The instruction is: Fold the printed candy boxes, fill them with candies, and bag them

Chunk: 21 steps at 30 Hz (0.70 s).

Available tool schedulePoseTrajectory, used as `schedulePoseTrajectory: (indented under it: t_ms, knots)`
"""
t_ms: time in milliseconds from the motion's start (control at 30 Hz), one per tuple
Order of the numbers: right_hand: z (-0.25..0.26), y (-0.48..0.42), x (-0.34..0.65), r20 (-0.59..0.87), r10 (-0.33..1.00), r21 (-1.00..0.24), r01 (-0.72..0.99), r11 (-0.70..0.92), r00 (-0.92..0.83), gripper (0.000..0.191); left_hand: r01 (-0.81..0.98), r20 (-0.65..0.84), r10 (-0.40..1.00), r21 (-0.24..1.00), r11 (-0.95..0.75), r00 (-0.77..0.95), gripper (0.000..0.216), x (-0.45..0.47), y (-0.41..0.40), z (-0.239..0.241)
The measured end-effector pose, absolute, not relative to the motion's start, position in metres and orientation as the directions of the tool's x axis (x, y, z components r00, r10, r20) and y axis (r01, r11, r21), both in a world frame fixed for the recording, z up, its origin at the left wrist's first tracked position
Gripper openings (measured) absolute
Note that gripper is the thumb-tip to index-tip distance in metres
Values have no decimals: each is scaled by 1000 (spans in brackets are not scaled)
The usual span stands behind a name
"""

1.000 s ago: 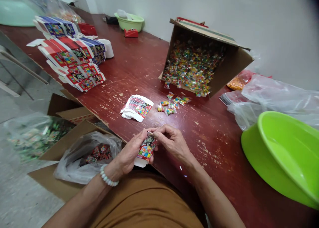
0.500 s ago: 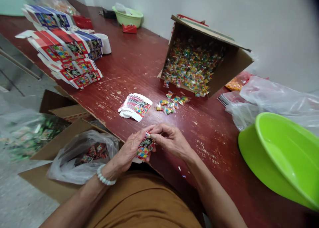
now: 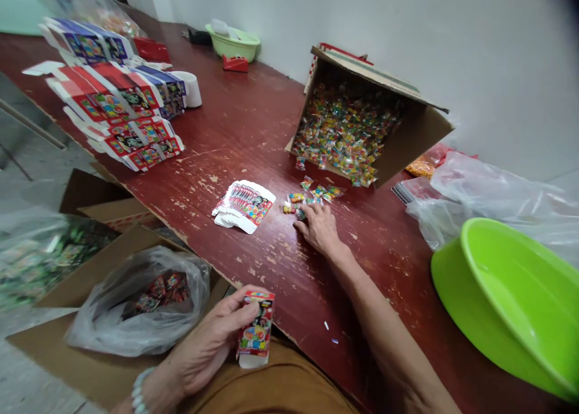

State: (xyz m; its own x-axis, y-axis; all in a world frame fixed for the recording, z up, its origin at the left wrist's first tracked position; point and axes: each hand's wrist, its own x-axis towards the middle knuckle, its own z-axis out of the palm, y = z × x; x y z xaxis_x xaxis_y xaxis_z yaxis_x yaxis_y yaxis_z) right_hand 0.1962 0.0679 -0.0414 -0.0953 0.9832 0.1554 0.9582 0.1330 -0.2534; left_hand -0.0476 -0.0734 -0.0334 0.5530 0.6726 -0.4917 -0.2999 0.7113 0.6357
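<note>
My left hand (image 3: 221,326) is closed around a small red printed candy box (image 3: 256,329), held upright over my lap by the table edge. A white flap sticks out at the box's lower end. Out over the table, my right hand (image 3: 321,227) rests with thumb and fingers apart at the small pile of wrapped candies (image 3: 319,192), its fingertips touching or covering some of them. To the left of that pile lies a fanned stack of flat printed boxes (image 3: 246,206). Behind it, a cardboard carton (image 3: 414,142) lies on its side, full of wrapped candies.
Bundled flat boxes (image 3: 113,103) stand at the back left, beside a white roll (image 3: 192,91). A green basin (image 3: 452,281) and plastic bags (image 3: 488,178) are on the right. Below the table edge is an open carton (image 3: 49,366) lined with a plastic bag of red packets.
My hands have come apart. My left hand has drawn the box down toward my lap, while my right hand has let go of it and moved forward to the loose candies.
</note>
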Motion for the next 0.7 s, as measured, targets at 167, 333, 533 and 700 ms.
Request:
schedulePoseTrajectory:
  t_ms: [167,333,533,700]
  knots:
    - [-50,65,202,153,981,-278,947,159,-120,28,-75,-481,695,792,606,534,33,-103,-60,-48]
    - [-46,55,207,174,982,-429,892,143,-74,38,449,-615,424,783,431,665,39,-144,-39,-47]
    - [-28,7,172,23,1000,-994,102,25,-21,47,307,-547,454,810,500,703,35,-127,-38,-32]
    - [-11,-37,133,164,981,-986,10,166,-106,22,10,-398,657,860,511,640,32,-88,-39,-13]
